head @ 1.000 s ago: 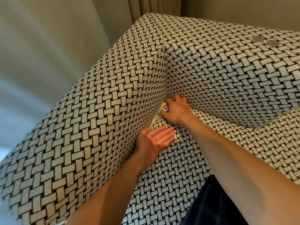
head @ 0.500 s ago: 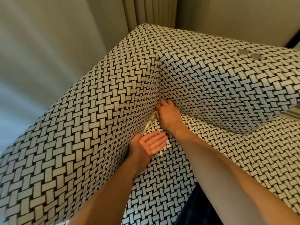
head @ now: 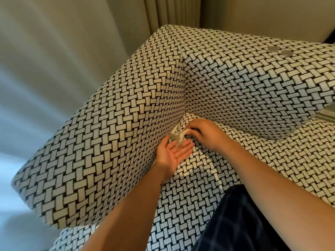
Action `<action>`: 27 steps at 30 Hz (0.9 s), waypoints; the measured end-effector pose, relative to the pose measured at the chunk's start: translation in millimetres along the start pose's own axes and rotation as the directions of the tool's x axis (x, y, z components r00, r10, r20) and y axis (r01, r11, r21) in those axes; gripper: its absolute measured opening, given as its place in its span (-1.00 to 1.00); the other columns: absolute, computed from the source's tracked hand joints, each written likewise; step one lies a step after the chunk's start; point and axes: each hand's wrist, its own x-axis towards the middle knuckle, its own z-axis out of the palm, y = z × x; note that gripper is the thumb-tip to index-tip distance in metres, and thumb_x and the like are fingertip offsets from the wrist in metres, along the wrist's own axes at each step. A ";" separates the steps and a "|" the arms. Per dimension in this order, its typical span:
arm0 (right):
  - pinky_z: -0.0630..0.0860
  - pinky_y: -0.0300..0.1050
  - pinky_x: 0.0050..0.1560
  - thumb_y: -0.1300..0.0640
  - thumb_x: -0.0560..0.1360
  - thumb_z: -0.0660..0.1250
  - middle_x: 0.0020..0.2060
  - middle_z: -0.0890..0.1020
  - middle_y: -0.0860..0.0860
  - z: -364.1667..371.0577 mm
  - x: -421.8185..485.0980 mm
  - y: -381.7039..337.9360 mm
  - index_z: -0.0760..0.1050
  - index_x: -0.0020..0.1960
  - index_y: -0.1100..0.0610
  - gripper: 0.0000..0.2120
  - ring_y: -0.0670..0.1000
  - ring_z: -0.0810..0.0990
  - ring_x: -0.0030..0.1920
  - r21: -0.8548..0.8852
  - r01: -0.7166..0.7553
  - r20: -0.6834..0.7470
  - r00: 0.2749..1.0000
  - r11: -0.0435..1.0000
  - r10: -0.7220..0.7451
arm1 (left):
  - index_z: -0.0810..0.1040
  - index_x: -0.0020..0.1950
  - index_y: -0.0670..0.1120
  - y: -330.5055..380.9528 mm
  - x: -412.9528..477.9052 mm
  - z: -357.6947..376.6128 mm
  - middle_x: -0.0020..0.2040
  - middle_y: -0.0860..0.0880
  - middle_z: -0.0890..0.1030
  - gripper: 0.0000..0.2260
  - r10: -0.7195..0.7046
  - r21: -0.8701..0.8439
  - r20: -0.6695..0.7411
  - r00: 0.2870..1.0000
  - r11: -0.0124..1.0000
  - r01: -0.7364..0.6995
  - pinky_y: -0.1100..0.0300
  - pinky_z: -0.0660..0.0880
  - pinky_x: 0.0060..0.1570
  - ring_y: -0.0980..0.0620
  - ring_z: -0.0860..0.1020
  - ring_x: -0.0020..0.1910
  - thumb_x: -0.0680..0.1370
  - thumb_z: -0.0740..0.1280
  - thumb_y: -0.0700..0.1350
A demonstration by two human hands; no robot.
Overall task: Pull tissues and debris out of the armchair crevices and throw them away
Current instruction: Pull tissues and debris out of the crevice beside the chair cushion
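The tissue point(head: 178, 137) is a thin white twisted strip at the crack point(head: 176, 128) btwn the armrest point(head: 117, 142) & the seat cushion point(head: 199, 187) of the armchair point(head: 253, 91). It's close to the back corner of the seat. Its long way goes mostly sideways, from the crack on the left over to the R hand point(head: 205, 134). A loose, floppy bit hangs down from it, pointing at the L hand point(head: 172, 153). That bit is blurry, so I can't tell if it touches the palm.

R hand's grip is closed tight on the tissue. The fingertips point(head: 190, 130) are curled in & pinch the right end of the strip, w/ the back of the hand facing up. The hand sits low over the seat cushion.

L hand has a loose, let-go grip. It's flat, palm up, fingers straight & close together, holding nothing. It lies right beside the armrest, just under the tissue.

The armchair cloth has a black & white basket-weave look. Two grey round spots point(head: 279, 50) sit on top of the chair back. A beige curtain point(head: 172, 11) hangs behind the chair. Dark checked cloth point(head: 235, 223) shows at the bottom, by the right arm.
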 end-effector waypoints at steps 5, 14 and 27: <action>0.60 0.02 0.08 0.04 0.60 0.36 -0.01 0.66 -0.10 -0.1 -8.3 -8.9 0.64 0.14 0.01 -0.84 -0.07 0.59 -0.01 -0.051 0.000 0.084 0.996 0.999 0.004 | 0.49 0.34 -0.27 -1.2 3.9 -3.1 0.15 -0.30 0.68 -0.48 0.038 0.083 0.015 0.999 0.996 -0.039 -0.02 0.63 0.14 -0.19 0.69 0.13 0.67 0.22 0.16; 0.54 -0.02 0.19 0.06 0.56 0.31 0.04 0.58 -0.16 6.1 -14.3 -29.6 0.62 0.18 -0.01 -0.78 -0.09 0.52 0.09 -0.028 -0.089 0.157 0.983 0.996 0.093 | 0.53 0.31 -0.28 -2.2 3.9 -3.3 0.13 -0.22 0.70 -0.71 0.030 0.143 0.005 1.000 0.989 -0.030 0.08 0.64 0.10 -0.06 0.70 0.08 0.70 0.18 -0.15; 0.49 0.11 0.26 0.08 0.61 0.28 0.23 0.60 0.03 14.4 -5.4 -51.0 0.54 0.32 -0.01 -0.70 0.06 0.49 0.27 -0.093 -0.221 0.133 0.964 0.971 0.232 | 0.40 -0.09 -0.20 -17.7 -26.2 -8.3 -0.16 -0.21 0.50 -0.71 0.067 0.097 -0.057 0.996 0.993 -0.061 0.29 0.37 -0.56 0.00 0.46 -0.38 0.48 -0.03 -0.48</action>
